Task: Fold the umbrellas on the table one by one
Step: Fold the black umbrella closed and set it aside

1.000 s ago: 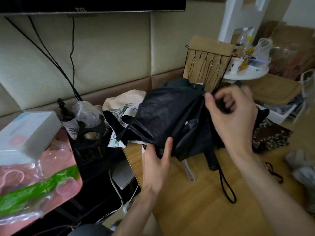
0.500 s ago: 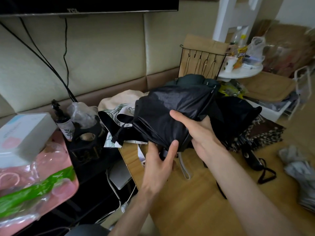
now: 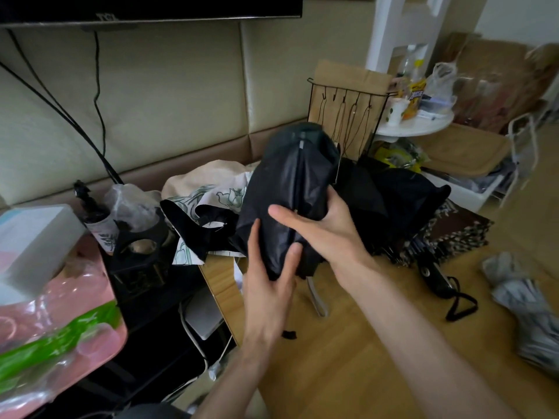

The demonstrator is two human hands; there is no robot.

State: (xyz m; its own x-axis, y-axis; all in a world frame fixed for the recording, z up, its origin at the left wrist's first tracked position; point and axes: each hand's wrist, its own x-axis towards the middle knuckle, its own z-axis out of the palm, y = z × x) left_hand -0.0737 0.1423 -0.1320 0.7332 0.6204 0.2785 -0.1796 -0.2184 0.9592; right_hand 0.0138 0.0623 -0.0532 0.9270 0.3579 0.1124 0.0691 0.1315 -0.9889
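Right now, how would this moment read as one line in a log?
phase: folding | black umbrella: held up, canopy gathered | left hand: grips lower end | right hand: wraps middle | patterned umbrella: on table

At left, a white box [image 3: 33,237] rests on a pink wrapped pack [image 3: 69,322]. Far right, a wire hook rack [image 3: 348,113] stands beside a small round white table [image 3: 423,130] holding, perhaps, a juice bottle [image 3: 416,92].
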